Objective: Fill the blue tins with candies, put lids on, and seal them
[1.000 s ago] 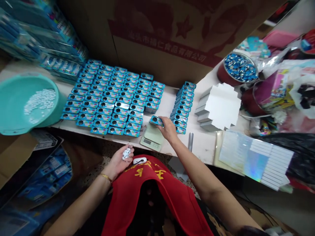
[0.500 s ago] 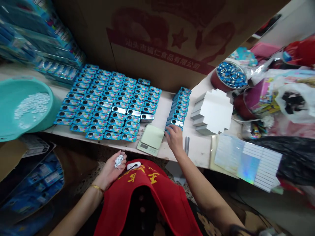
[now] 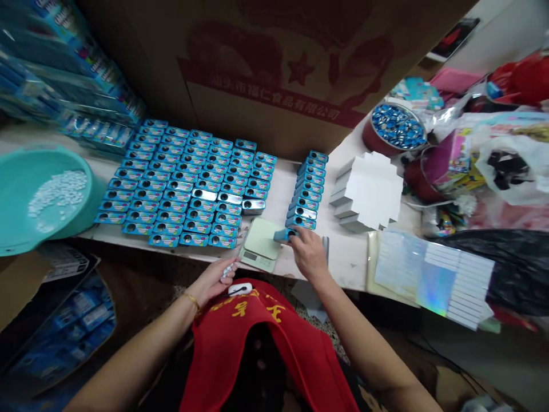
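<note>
My left hand is cupped round several small white pieces, just off the table's front edge. My right hand pinches a small blue box at the right side of a pale green scale. Behind that hand a short column of blue boxes runs back towards the carton. Left of the scale stand several columns of similar blue boxes, each with a dark round spot. A silver-sided box lies behind the scale.
A turquoise basin with white pieces stands at the left. A large carton rises behind. To the right are white card stacks, a red pot of blue wrapped pieces, and plastic-wrapped sheets. A grey bar lies beside my right wrist.
My right hand has taken a blue box from the front of the right column and moved it towards the scale. My left hand has moved right, nearer the scale, with its white pieces.
</note>
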Tool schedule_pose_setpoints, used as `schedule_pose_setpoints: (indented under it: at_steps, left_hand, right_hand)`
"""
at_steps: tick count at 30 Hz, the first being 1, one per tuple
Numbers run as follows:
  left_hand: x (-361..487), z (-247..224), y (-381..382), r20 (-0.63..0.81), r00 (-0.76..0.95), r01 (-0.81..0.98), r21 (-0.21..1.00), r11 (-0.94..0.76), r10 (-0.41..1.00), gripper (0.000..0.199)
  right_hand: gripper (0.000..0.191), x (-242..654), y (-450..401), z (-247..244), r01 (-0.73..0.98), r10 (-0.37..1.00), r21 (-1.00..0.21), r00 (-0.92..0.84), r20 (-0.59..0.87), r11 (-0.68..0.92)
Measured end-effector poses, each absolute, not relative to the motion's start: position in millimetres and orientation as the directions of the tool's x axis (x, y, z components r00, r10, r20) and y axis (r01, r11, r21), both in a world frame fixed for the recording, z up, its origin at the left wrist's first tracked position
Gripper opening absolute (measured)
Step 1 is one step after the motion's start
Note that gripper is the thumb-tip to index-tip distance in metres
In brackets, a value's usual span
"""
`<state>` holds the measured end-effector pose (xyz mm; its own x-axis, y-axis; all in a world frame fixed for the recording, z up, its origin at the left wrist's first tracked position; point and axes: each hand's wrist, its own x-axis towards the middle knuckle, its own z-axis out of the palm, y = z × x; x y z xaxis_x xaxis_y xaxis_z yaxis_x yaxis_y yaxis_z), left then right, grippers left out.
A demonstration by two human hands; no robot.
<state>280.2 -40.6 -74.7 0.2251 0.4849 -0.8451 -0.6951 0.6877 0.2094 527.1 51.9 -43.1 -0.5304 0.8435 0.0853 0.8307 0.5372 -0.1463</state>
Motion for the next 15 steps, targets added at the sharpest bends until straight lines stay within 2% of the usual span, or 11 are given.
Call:
schedule_pose_setpoints:
  at_steps: [5, 8, 10, 11, 13, 15]
  left_hand:
    - [289, -96, -36, -0.863, 0.145, -0.654, 0.283, 0.701, 0.483, 0.024]
    - [295, -100, -39, -0.85, 0.1, -0.607, 0.359, 0.709, 0.517, 0.029]
    - [301, -105, -37, -0.841, 0.024, -0.541, 0.444, 0.715, 0.54, 0.029]
    - [303, -109, -36, -0.834, -0.021, -0.504, 0.485, 0.714, 0.551, 0.029]
    - [310, -118, -31, -0.817, -0.108, -0.444, 0.55, 0.708, 0.566, 0.028]
    - [315, -129, -27, -0.809, -0.164, -0.416, 0.575, 0.704, 0.565, 0.029]
  right_hand:
    - [0.02, 475, 59, -56, 0.706, 0.72, -0.199, -0.694, -0.003, 0.68]
    - [0.019, 480, 58, -64, 0.697, 0.765, -0.371, -0.64, 0.064, 0.614]
    - [0.022, 499, 52, -72, 0.71, 0.886, -0.558, -0.452, 0.107, 0.429]
    - [0.024, 509, 48, -78, 0.708, 0.945, -0.645, -0.32, 0.073, 0.289]
    - [0.027, 527, 38, -96, 0.671, 0.989, -0.741, -0.092, -0.119, -0.027]
    - [0.03, 534, 25, -119, 0.616, 0.936, -0.743, -0.024, -0.352, -0.263]
